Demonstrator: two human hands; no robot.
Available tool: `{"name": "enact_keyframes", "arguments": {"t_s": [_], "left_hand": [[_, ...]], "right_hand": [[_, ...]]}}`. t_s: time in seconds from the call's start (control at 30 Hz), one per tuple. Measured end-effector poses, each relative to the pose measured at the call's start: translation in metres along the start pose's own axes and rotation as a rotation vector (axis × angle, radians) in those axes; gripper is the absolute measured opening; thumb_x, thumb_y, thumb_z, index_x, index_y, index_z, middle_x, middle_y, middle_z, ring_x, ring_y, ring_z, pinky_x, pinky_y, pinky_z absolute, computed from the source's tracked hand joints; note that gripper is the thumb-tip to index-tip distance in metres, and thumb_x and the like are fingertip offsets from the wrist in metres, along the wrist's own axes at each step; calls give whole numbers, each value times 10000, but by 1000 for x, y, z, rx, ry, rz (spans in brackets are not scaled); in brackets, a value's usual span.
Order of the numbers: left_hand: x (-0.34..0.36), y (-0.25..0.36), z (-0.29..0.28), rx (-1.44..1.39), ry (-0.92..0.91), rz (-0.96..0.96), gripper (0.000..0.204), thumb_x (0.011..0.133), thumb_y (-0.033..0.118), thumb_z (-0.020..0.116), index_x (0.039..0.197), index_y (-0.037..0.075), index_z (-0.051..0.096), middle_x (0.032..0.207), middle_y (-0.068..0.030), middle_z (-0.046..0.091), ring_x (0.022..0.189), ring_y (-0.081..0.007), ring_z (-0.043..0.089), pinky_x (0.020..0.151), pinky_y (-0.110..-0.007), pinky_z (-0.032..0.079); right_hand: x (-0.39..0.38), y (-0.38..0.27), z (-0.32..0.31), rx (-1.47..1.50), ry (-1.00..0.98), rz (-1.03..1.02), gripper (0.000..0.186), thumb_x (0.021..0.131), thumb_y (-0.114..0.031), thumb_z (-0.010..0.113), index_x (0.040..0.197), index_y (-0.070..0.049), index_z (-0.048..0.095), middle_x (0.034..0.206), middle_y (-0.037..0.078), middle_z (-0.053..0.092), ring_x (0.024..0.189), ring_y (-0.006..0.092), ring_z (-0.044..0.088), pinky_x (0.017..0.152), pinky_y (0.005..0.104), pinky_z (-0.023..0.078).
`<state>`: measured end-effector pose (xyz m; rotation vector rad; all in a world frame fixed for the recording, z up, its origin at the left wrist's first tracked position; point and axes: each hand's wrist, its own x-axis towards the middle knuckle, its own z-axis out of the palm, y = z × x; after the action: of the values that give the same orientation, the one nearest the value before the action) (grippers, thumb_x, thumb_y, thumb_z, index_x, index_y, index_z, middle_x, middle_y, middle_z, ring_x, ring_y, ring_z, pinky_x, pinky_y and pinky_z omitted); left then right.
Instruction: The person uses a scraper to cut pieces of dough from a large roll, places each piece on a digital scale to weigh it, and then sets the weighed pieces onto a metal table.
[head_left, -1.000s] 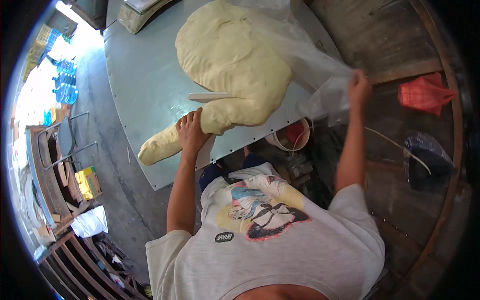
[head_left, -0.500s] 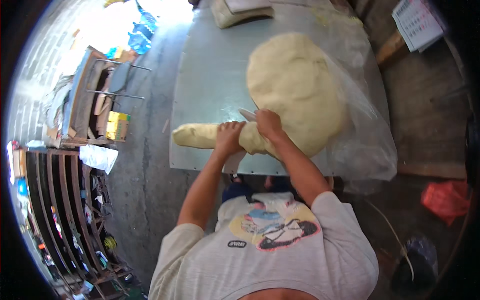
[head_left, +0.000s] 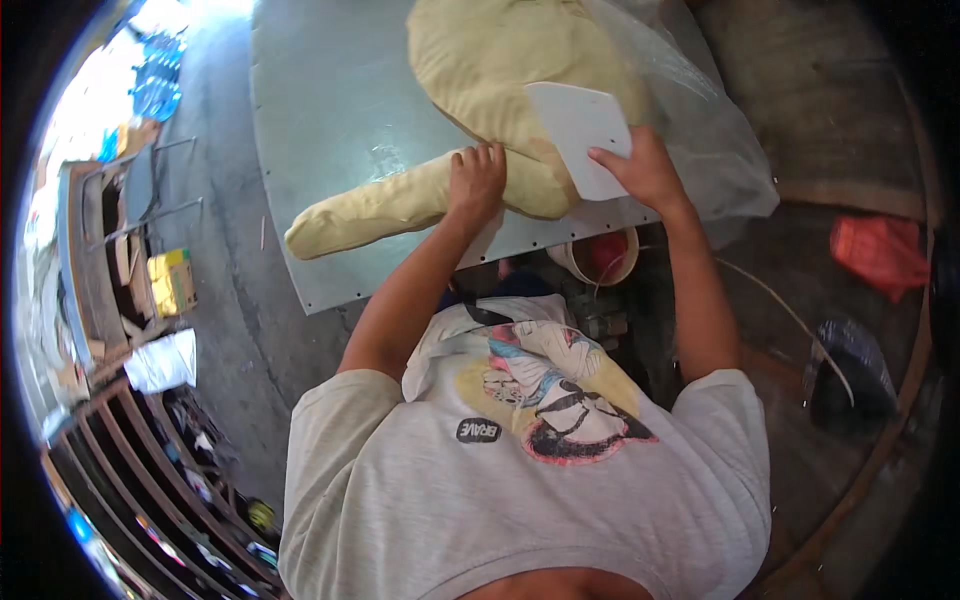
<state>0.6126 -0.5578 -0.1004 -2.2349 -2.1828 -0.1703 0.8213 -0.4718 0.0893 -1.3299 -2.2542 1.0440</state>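
A large, smooth mass of pale yellow dough (head_left: 500, 60) lies on the metal-topped table. In front of it, a long dough strip (head_left: 375, 212) stretches left toward the table's corner. Its right end meets the big mass; whether the two are joined there I cannot tell. My left hand (head_left: 477, 182) is closed over the middle of the strip, fingers curled across its top. Between thumb and fingers, my right hand (head_left: 648, 172) grips a flat white dough scraper (head_left: 580, 130), raised in front of the right side of the dough and partly hiding it.
Clear plastic sheeting (head_left: 690, 100) drapes the table's right side. A bucket (head_left: 625, 262) stands under the near edge of the metal table (head_left: 320, 130). Red plastic bag (head_left: 880, 255) at right; a yellow box (head_left: 172, 282), a chair (head_left: 140, 185) and a slatted rack (head_left: 110, 450) at left.
My right hand has moved right, away from the gap beside the strip, bringing the scraper up flat into sight. My left hand stays on the strip. The whole view has shifted and turned.
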Motion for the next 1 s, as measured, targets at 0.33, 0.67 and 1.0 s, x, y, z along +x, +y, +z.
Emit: {"name": "enact_keyframes", "arguments": {"t_s": [0.33,0.67,1.0], "left_hand": [[-10,-28,-59,-384,-386,-27,456,668,177,742,1053,15,561,1075,-244,649,988,-393,627,847,-483,506],[16,-12,-27,-266,-251,-43,804,554,273,879,1213,11,497,1140,-148,565,1148,-315,535,972,-486,436],[20,6,-41,-463,-372,-59,694,556,345,873,1099,71,538,1104,-180,636,1111,-368,596,948,-525,450]], "right_hand": [[38,64,104,-684,-217,-350,100,837,-166,591,860,-99,661,802,155,671,748,376,669,679,486,526],[83,96,132,-577,-395,-234,196,773,-155,584,903,-67,702,858,190,692,776,373,689,722,489,550],[126,136,126,-103,-531,-156,288,809,-249,669,949,0,711,888,252,683,882,408,670,807,479,523]]}}
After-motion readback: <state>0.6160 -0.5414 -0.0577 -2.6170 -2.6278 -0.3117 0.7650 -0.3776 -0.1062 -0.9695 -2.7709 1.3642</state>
